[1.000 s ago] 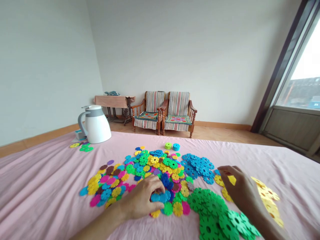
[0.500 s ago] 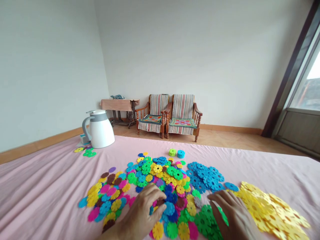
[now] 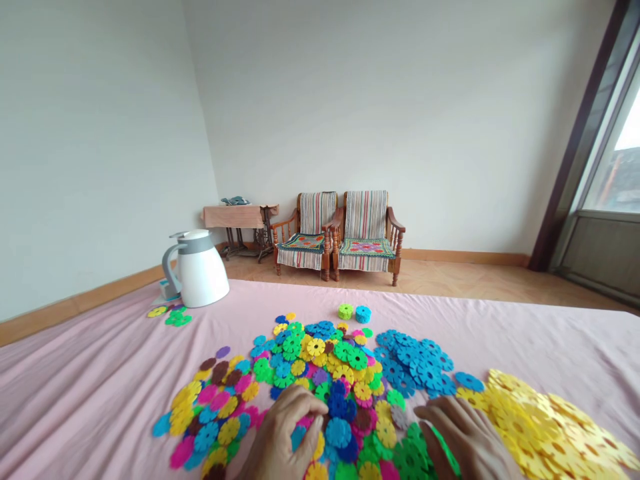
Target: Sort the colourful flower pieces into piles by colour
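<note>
Flower-shaped plastic snowflake discs in many colours lie in a loose heap [image 3: 316, 347] on the pink cloth [image 3: 110, 400]. At the near side of this heap, my left hand [image 3: 287, 433] has thumb and forefinger drawn together at a brown disc [image 3: 325, 421], mostly hidden by the fingers. Light blue discs [image 3: 339, 433] lie just right of those fingertips. My right hand [image 3: 467, 440] is bent over, palm down, with a bright green disc [image 3: 445, 448] showing between its thumb and fingers. Dark green discs [image 3: 413, 453] are piled beside its thumb.
Larger blue discs [image 3: 415, 360] form a pile behind my right hand, and yellow discs [image 3: 555, 427] one to its right. Two short stacks, a lime one [image 3: 345, 311] and a blue one [image 3: 363, 314], stand farther back. A white jug [image 3: 203, 273] stands back left. Two armchairs [image 3: 367, 227] are beyond.
The view has tilted up slightly, so the cloth and discs sit lower. My left thumb and forefinger have come closer together. The right hand stays beside the green pile.
</note>
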Demonstrator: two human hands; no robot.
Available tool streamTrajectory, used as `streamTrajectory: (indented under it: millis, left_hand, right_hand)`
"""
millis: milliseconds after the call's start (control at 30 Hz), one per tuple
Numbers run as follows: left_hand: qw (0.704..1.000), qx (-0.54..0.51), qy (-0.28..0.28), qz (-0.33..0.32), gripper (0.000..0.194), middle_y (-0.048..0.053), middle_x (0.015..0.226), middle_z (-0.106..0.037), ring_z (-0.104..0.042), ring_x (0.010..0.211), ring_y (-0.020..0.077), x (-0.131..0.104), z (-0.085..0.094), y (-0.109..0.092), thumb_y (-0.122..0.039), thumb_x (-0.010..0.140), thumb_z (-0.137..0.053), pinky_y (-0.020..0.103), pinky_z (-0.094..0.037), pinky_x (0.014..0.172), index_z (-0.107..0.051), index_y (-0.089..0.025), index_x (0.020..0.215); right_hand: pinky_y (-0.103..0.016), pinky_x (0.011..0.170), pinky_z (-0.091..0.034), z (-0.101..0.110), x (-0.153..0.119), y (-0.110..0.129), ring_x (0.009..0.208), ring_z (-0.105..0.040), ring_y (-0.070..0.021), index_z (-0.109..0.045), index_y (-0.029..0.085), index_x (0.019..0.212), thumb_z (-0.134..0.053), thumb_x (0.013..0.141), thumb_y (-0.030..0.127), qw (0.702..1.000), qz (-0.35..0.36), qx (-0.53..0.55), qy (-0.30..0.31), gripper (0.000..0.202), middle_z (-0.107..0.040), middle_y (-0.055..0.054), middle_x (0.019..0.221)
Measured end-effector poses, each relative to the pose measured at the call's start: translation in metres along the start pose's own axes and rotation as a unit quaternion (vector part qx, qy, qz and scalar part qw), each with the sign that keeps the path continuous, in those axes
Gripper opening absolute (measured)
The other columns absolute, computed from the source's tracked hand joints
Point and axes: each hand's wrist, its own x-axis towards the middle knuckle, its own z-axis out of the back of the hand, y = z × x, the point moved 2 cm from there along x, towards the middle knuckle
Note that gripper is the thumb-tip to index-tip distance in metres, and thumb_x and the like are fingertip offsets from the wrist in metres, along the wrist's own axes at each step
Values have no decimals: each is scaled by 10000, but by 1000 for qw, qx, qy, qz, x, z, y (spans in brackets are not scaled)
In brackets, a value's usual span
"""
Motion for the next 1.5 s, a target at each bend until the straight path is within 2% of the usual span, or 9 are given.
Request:
streamTrajectory:
  millis: [533,700,767,900,1033,1200,1333,1433,1500]
  left_hand:
    - [999,-24,-19,-16,148,46,811,-616,-574,829,184,3,-2,-1,-171,833,-469,281,-463,756,-610,-212,814]
    - [997,-64,-43,-13,153,52,796,-616,-579,796,187,4,-3,1,-168,821,-470,285,-464,719,-620,-197,812]
    - [996,-80,-47,-4,141,47,786,-622,-584,763,180,5,-2,3,-167,808,-480,274,-466,692,-619,-191,811]
    - [996,-85,-17,-3,131,33,765,-623,-580,695,159,9,5,14,-177,792,-485,255,-467,662,-616,-188,788]
    - [999,-46,-15,-20,149,34,788,-624,-589,767,172,14,18,34,-166,796,-471,274,-466,717,-617,-194,798]
    - [999,-11,-47,-24,139,35,806,-642,-603,805,185,18,28,59,-164,805,-477,284,-474,735,-611,-200,798]
    - [998,4,-60,-31,132,32,811,-642,-602,811,181,15,29,64,-163,817,-475,277,-475,739,-600,-205,808]
    - [997,10,-58,-42,133,27,805,-636,-599,802,174,12,28,64,-158,818,-475,273,-473,747,-597,-209,806]
    - [997,10,-57,-51,139,28,806,-631,-596,798,171,11,27,64,-152,819,-470,271,-475,739,-597,-207,811]
  right_hand:
    - [-267,642,-483,8,4,21,727,-600,-150,-623,253,807,-433,857,311,998,-52,35,27,205,-638,-21,796]
    - [-285,685,-472,10,7,25,776,-590,-159,-637,252,872,-409,873,304,994,-89,52,20,233,-631,-33,829]
    - [-299,700,-462,10,12,31,779,-582,-163,-636,249,883,-389,881,297,993,-97,59,36,252,-624,-37,829]
    - [-312,725,-435,8,31,53,802,-566,-173,-629,228,897,-372,878,266,987,-104,81,92,260,-606,-43,818]
    - [-298,739,-408,-8,59,73,836,-551,-183,-630,215,888,-427,838,220,980,-116,90,134,209,-604,-48,837]
    - [-293,803,-370,-47,105,87,936,-517,-190,-613,219,947,-437,805,163,985,-78,66,141,232,-613,-55,949]
    - [-322,837,-343,-81,134,94,974,-494,-207,-602,209,971,-464,793,188,985,-52,57,152,226,-628,-56,993]
    - [-365,869,-316,-100,143,97,986,-491,-229,-598,183,993,-494,787,246,985,-40,50,159,239,-632,-83,1011]
    - [-377,879,-300,-108,144,99,953,-509,-226,-622,168,923,-476,794,217,985,-30,48,166,201,-647,-94,951]
